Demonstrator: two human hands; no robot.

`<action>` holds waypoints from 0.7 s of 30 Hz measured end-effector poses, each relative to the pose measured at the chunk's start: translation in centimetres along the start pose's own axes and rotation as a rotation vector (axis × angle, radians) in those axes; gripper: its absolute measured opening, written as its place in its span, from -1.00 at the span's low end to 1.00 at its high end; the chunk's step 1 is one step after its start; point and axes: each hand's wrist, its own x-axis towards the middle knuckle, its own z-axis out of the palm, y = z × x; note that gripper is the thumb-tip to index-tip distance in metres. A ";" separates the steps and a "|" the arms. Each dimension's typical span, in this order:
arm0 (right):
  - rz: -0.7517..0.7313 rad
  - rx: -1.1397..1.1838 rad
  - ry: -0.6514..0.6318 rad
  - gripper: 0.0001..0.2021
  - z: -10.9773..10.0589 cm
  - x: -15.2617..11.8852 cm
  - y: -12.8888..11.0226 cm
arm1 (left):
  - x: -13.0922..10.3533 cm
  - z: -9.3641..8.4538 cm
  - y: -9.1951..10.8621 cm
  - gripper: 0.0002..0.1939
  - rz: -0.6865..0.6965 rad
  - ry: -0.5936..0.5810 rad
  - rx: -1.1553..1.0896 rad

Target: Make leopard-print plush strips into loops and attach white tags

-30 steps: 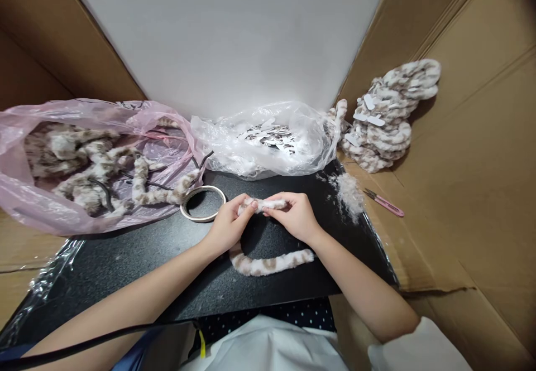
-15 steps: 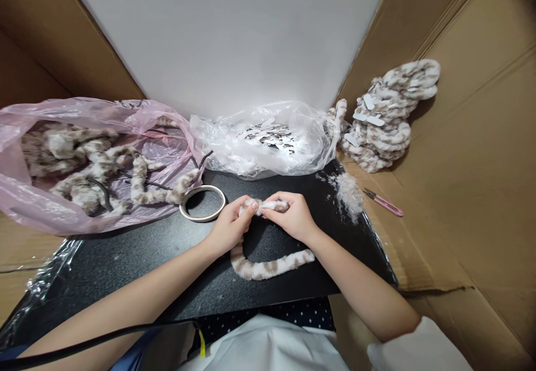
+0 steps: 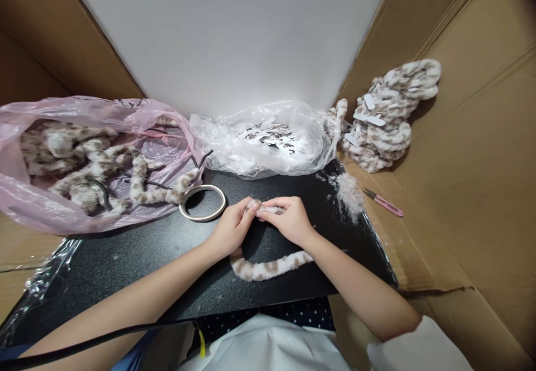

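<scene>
1. From my remote seat, I see the fur strip on the tabletop, to the right of the tape roll. One end is in the hands; the rest curves round nearer the wearer than the roll.
2. For the grip, the left hand pinches that end between thumb and fingers. The right hand pinches it too, just beside the left, thumb tips nearly meeting. Fingers cover most of it, so I can't be sure whether a seam or an opening lies there.
3. I'd watch for slipping: the soft pile could slide out if one pinch loosens while the other pulls.
4. The strip's far length reaches the right forearm; an outward sweep of that arm could drag it and twist the pinched end.
5. Loose fluff lies well to the right of the roll. It could cling to the fur if the strip brushes through it.
6. The left hand is near the roll, so a careless knuckle could nudge it.
7. As for looks, the strip is whitish plush with brownish blotches, rounded and slender, bent like a hook, fairly even in thickness along the curve.
</scene>
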 end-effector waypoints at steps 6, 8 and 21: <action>-0.176 -0.160 -0.015 -0.91 0.2 0.0 -0.1 | 0.1 -0.1 0.3 -0.60 0.031 -0.017 0.023; -0.213 -0.203 -0.025 -0.89 0.1 0.0 -0.4 | 0.3 -0.1 0.1 -0.60 0.009 -0.010 -0.013; 0.119 0.197 -0.031 -0.67 -0.2 0.2 -0.5 | 0.4 -0.1 -1.0 -0.62 -0.013 0.026 -0.121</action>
